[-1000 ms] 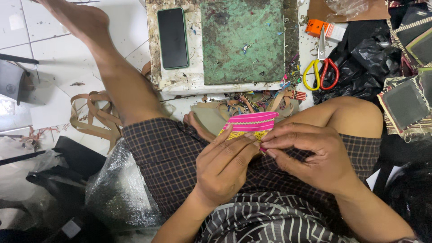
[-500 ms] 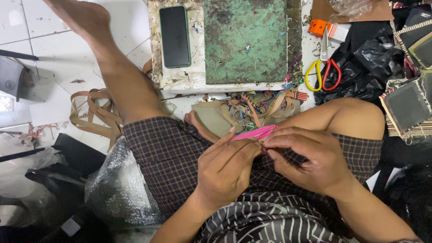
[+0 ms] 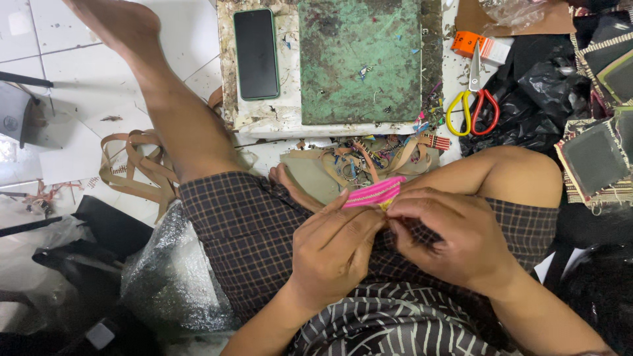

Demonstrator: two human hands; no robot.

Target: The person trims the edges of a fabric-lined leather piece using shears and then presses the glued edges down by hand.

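Pink woven strip (image 3: 374, 192) held over lap, near the low table (image 3: 264, 115). Left hand (image 3: 333, 250) and right hand (image 3: 461, 240) both pinching it, fingers narrow. Likely light, soft, floppy; best gripped along the edge, close to the fold.

Count: one phone (image 3: 256, 53), one green cutting mat (image 3: 359, 59), one pair of scissors (image 3: 472, 99), one pink woven band (image 3: 374, 192), two hands.

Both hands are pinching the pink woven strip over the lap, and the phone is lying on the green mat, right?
Not quite. In the head view the phone lies beside the green mat, on the board to its left. The left hand and right hand do pinch the pink woven strip.
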